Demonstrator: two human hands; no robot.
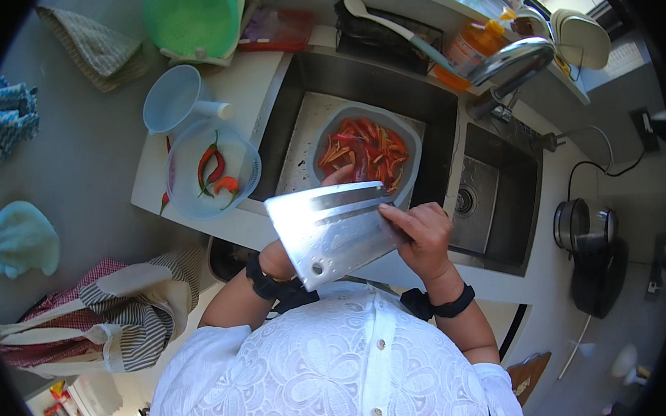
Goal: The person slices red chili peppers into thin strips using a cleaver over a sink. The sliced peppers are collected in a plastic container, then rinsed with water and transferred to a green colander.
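A broad steel cleaver [340,236] hangs over the near rim of a grey plastic basin [315,130]. My right hand [423,234] is closed on its handle end, with a finger laid along the blade. The blade looks wet and has a round hole at its lower left corner. Most of my left hand [339,175] is hidden behind the blade; only fingers show past its upper edge, at the chillies. Cut red chillies [369,140] fill the basin, which sits inside the larger sink bowl [298,104].
Left of the sink, a clear plastic basket [184,203] holds several whole red chillies [211,167], beside a translucent handled scoop [172,100]. A chrome faucet [515,59] arches over the right side near a smaller sink bowl [487,198]. A long-handled spoon [381,22] leans across a wire rack [377,39].
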